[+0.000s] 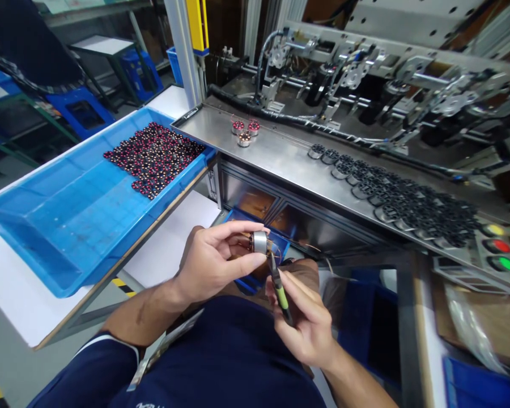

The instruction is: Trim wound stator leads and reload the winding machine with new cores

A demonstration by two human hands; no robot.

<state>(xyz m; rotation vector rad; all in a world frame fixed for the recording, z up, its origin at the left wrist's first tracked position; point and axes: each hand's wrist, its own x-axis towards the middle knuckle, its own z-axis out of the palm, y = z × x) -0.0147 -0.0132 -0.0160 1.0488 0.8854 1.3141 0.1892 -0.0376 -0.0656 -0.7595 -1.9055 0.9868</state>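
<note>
Between the thumb and fingers of my left hand [215, 258] is a small motor stator [260, 242], a silver ring with copper wire ends sticking out on its right side. My right hand [304, 314] grips a pair of cutters [280, 292] with dark and lime-green handles. The cutter tips point up at the wire ends, close to the stator; whether they touch a wire I cannot tell. Both hands are above my lap, in front of the steel bench. Three wound stators [243, 138] with red and copper coils stand on the bench ahead.
At left, a blue tray [63, 226] holds many wound stators [153, 156]. Rows of black-topped stators [408, 201] line the steel ledge [280, 147] before the winding machine [357, 73]. Control buttons [501, 245] sit at right. A person [29, 45] is at far left.
</note>
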